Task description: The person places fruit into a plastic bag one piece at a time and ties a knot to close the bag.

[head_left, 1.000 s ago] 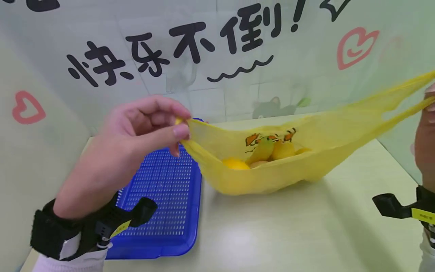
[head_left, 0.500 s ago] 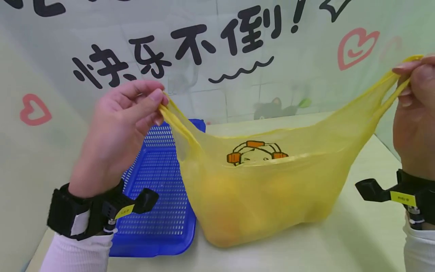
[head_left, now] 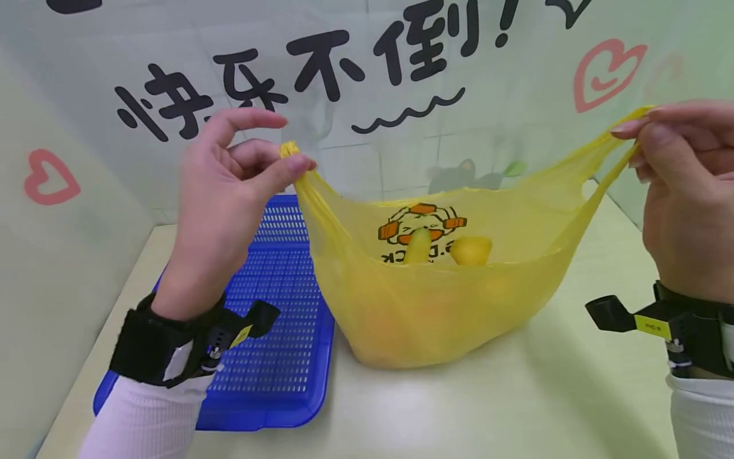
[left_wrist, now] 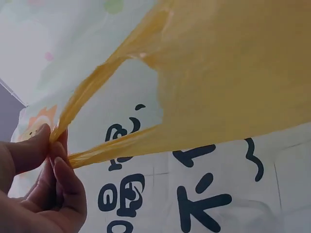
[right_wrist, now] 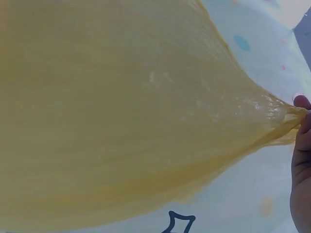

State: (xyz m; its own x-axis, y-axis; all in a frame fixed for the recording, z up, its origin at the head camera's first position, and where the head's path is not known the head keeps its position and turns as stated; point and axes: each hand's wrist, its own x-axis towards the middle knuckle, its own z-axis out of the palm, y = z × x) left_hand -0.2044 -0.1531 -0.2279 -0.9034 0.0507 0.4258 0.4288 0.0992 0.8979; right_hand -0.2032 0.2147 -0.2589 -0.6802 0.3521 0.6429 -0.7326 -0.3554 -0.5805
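Observation:
A thin yellow plastic bag (head_left: 447, 319) with a duck print hangs stretched between both hands. At its left handle, my left hand (head_left: 223, 166) pinches the gathered plastic between thumb and fingers; the left wrist view shows the handle loop (left_wrist: 92, 90) running into those fingers. My right hand (head_left: 688, 166) pinches the other handle, and in the right wrist view the bunched plastic (right_wrist: 286, 119) meets its fingertips. Inside the mouth, a greenish-yellow pear-like neck (head_left: 419, 245) and a rounded yellow fruit-like piece (head_left: 471, 250) show. Orange and yellow shapes lower down are blurred by the plastic.
A blue perforated plastic basket (head_left: 275, 408) sits on the pale table (head_left: 459, 414), left of the bag and partly behind the left forearm. Behind the table stands a light printed backdrop (head_left: 355, 64) with black characters and pink hearts.
The right hand has come left into fuller view, so the hands are nearer each other. The bag first sagged shallowly, then hung deeper with its contents hidden; now fruit shows at the mouth again.

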